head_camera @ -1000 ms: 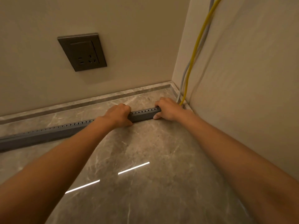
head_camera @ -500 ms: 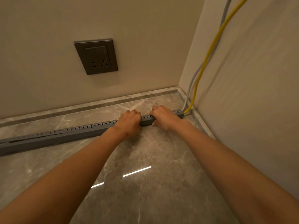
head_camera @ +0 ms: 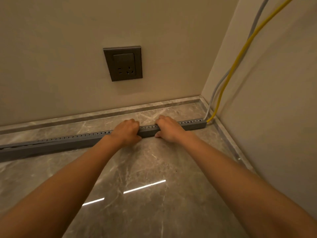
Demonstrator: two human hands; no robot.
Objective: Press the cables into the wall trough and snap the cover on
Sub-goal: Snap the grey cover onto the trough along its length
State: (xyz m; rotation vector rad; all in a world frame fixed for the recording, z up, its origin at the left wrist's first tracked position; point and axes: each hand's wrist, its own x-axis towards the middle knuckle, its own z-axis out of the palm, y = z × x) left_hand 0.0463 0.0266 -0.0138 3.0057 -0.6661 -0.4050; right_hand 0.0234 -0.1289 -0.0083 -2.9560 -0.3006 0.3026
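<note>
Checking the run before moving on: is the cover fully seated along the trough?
Not fully: right of the hands the cover sits flush, but at the far left trough a gap shows.

Only one view: my head cam looks forward and down into the room corner, near the floor (head_camera: 145, 169). Both forearms reach in from the bottom edge, socket (head_camera: 122, 63) dead ahead.

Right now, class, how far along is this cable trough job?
Done: yellow cable and grey cable enter the long grey slotted trough at the corner. In hand: left hand and right hand grip it mid-length. Left: the far-left end looks unseated.
</note>
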